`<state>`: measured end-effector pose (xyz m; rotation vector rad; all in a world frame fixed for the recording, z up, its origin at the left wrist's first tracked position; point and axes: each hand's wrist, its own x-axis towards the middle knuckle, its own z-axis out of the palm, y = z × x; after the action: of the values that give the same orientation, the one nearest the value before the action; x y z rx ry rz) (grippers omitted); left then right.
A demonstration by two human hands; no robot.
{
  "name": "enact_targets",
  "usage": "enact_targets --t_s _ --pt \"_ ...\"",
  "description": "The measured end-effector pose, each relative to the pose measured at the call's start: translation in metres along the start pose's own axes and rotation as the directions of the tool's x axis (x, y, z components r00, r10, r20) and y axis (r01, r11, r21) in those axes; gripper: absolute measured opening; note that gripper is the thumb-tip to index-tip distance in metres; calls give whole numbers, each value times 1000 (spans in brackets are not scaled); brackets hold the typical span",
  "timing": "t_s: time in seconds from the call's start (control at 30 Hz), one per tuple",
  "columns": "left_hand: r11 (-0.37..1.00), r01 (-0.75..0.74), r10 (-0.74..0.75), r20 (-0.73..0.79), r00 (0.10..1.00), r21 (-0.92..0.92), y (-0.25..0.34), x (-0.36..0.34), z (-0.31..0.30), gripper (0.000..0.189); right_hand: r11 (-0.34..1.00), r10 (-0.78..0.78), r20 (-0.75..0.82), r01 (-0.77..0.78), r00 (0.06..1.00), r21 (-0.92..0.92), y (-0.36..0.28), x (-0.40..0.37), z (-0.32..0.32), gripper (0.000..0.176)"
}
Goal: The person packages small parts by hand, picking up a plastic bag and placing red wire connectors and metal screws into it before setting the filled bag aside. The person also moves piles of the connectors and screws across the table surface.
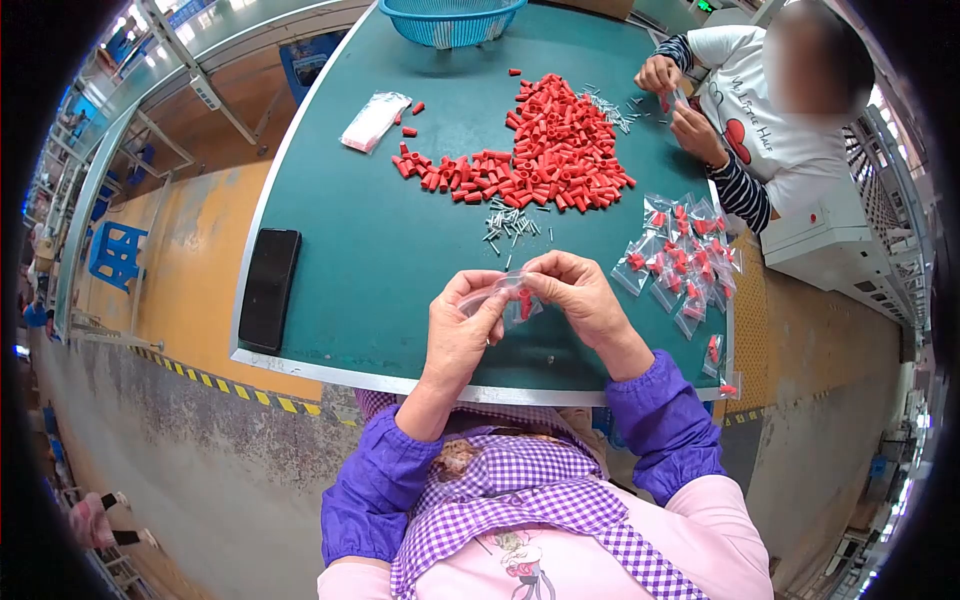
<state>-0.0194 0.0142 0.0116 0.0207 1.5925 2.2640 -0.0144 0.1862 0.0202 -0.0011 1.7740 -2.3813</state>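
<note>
Near the table's front edge, my left hand [466, 318] is closed on a small clear plastic bag [526, 306] with red pieces inside it. The thumb and fingers of my right hand [582, 292] pinch the bag's upper edge, close beside the left fingertips. Whether the right fingers also hold a small part is hidden. Just beyond my hands lies a small heap of thin metal screws or pins [508, 222]. Behind that spreads a big pile of small red tubular plastic pieces [565, 145]. Filled clear bags [680, 258] with red pieces lie heaped to the right.
A black phone [269, 290] rests at the table's left edge. Farther back are a packet of flat plastic bags [375, 122] and a blue basket [450, 28]. Across the right corner, a co-worker's hands [680, 105] handle a small bag near more metal pins [612, 110].
</note>
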Motion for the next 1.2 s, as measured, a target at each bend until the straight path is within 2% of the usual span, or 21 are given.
enact_targets --t_s 0.1,0.2,0.3,0.37,0.5,0.57,0.63,0.7,0.8,0.9,1.07,1.1,1.2 --pt "1000 14 -14 -46 999 2 -1 -3 1 22 1000 -24 42 23 999 19 3 -1 0 12" --pt "998 33 -31 -32 999 53 -3 -4 -3 14 998 -65 -12 65 998 4 6 -2 -3 12" --pt "994 98 -97 21 995 -39 3 -6 -7 12 995 -94 -43 95 995 12 7 -3 -1 12" --pt "955 227 -217 71 973 -190 8 -5 -10 12 996 -78 -43 80 996 27 7 -5 -1 12" --pt "974 179 -178 13 984 -136 7 -9 -4 11 997 -56 -25 57 998 55 8 -6 -2 12" --pt "992 104 -110 -76 991 -78 4 -10 -2 11 995 -69 -33 71 997 64 9 -7 -1 11" --pt "994 76 -81 -68 994 -74 -1 -9 -3 10 994 -81 -39 83 996 72 12 -8 1 11" --pt "996 48 -53 -60 997 -71 -3 -10 -4 9 989 -134 -127 141 983 47 18 -9 2 10" --pt "992 30 -36 -42 998 -125 3 -12 -3 7 992 -128 -144 128 981 -12 17 -13 6 9" --pt "998 36 -39 -72 997 -47 6 -13 3 6 986 -164 -110 161 980 -37 7 -19 16 9" --pt "991 -127 126 -13 992 -38 -4 -12 10 7 984 -143 -121 129 982 -121 8 -27 14 12" --pt "992 -123 123 -14 992 -37 -4 -14 12 7 985 -140 -123 126 982 -119 8 -29 14 12" --pt "1000 19 -19 27 999 -5 -8 -14 12 9 986 -114 -141 95 983 -135 6 -34 11 10"
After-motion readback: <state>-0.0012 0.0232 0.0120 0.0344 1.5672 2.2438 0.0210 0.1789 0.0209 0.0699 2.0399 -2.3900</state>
